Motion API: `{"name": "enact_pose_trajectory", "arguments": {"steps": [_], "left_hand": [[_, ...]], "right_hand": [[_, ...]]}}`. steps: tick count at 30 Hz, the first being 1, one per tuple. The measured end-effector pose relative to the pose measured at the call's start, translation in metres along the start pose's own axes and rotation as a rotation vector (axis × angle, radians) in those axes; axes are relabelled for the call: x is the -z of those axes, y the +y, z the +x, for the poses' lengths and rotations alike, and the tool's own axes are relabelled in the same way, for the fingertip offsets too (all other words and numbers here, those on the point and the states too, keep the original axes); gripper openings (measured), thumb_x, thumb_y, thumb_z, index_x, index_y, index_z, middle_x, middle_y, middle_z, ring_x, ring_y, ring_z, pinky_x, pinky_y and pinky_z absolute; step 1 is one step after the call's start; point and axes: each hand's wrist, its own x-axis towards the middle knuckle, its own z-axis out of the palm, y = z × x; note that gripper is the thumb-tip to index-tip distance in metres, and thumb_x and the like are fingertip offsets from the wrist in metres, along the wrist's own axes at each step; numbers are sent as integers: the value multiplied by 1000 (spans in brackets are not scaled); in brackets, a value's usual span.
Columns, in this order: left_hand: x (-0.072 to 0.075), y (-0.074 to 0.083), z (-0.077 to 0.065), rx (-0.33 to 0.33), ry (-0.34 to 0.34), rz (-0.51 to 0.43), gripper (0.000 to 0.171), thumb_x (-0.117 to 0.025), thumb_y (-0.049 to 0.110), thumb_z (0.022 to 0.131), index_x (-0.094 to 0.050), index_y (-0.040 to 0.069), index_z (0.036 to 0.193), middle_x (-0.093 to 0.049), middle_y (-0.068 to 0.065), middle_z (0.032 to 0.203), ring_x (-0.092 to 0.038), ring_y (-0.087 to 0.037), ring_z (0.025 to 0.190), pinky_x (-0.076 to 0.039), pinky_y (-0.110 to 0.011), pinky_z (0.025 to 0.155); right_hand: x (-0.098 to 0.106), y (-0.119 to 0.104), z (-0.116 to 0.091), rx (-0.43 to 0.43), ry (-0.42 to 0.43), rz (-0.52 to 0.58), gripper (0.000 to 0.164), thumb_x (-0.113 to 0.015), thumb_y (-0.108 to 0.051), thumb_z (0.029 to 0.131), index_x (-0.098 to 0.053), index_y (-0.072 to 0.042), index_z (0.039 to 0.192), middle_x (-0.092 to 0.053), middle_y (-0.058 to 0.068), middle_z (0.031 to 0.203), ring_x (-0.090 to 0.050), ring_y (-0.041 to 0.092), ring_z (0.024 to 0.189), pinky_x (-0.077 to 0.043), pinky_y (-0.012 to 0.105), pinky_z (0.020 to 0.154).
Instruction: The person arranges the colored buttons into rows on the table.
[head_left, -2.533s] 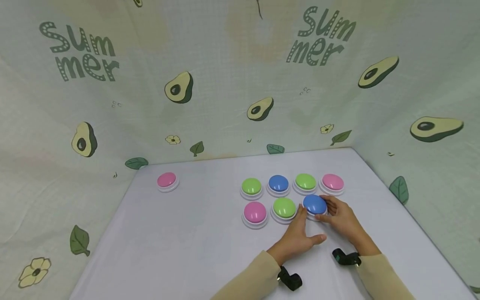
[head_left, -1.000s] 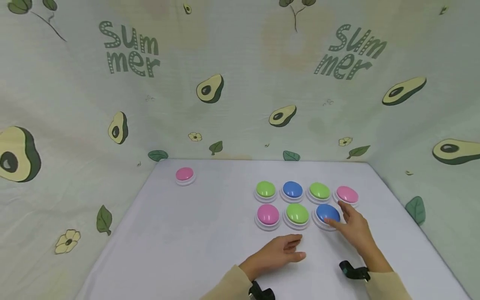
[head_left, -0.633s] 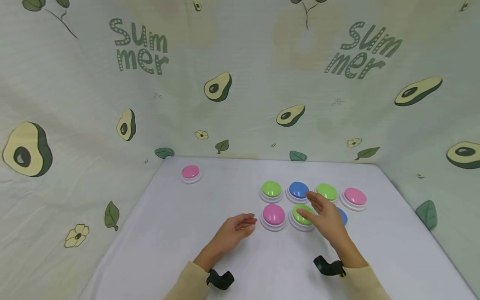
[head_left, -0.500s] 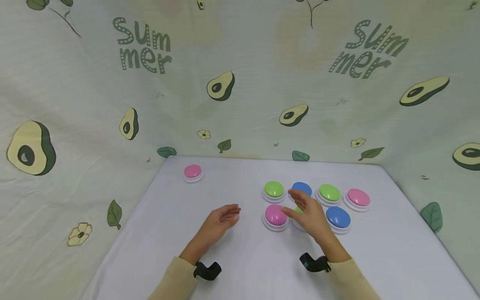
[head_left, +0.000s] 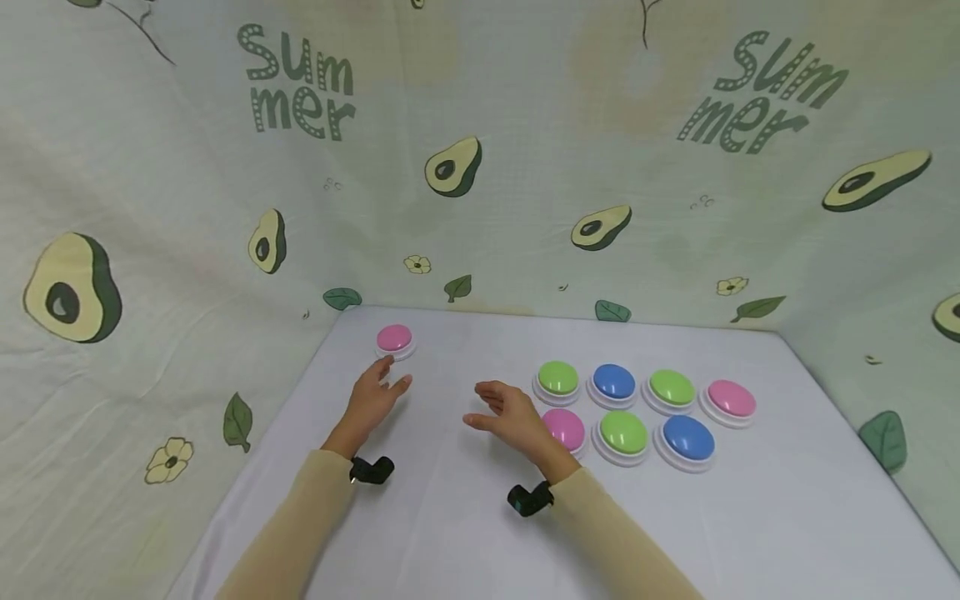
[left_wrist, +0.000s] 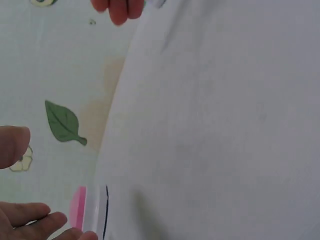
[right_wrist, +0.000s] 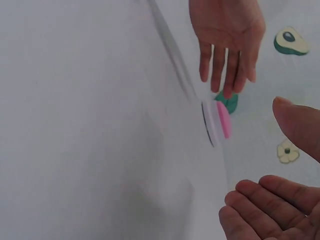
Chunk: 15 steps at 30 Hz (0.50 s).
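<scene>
A pink dome push button (head_left: 394,338) on a round white base sits alone at the table's far left. My left hand (head_left: 370,400) reaches toward it with loosely extended fingers, fingertips right at its front edge. In the left wrist view those fingers (left_wrist: 37,222) overlap the pink button (left_wrist: 78,207). My right hand (head_left: 513,417) hovers over the middle of the table, thumb spread from the fingers, holding nothing. Its wrist view shows my own relaxed fingers (right_wrist: 265,207), with the left hand (right_wrist: 227,30) above the pink button (right_wrist: 223,120).
Right of my right hand, several push buttons stand in two rows. The back row has green (head_left: 558,377), blue (head_left: 614,381), green (head_left: 672,387) and pink (head_left: 732,398). In front are pink (head_left: 564,428), partly behind my hand, green (head_left: 624,432) and blue (head_left: 688,437). A printed cloth (head_left: 525,150) hangs behind.
The right hand has left the front blue button and moved left past the rows. My left hand has travelled left and forward to the lone pink button. The head view has shifted slightly.
</scene>
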Motion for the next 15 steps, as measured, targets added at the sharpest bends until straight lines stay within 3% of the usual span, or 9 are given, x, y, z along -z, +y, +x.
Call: {"name": "enact_pose_trajectory", "arguments": {"steps": [7, 10, 15], "left_hand": [[20, -19, 34, 55, 64, 72, 90, -65, 32, 104, -9, -8, 164, -13, -32, 170, -16, -48, 157, -19, -59, 128], [23, -24, 46, 85, 67, 95, 93, -65, 32, 103, -6, -7, 165, -10, -31, 171, -9, -46, 159, -13, -59, 129], [26, -30, 62, 108, 38, 110, 97, -68, 31, 102, -4, -5, 165, -10, -29, 172, -8, -44, 159, -13, -57, 129]], "right_hand": [[-36, -6, 29, 3, -92, -33, 68, -80, -23, 95, -51, 6, 149, -56, 21, 151, -52, 37, 142, -43, 48, 118], [-48, -6, 38, -2, -120, -47, 68, -78, -25, 97, -49, 6, 151, -53, 20, 154, -51, 36, 143, -43, 46, 118], [-60, -4, 49, -16, -164, -31, 70, -74, -24, 99, -44, 8, 154, -46, 22, 160, -46, 36, 147, -40, 45, 120]]}}
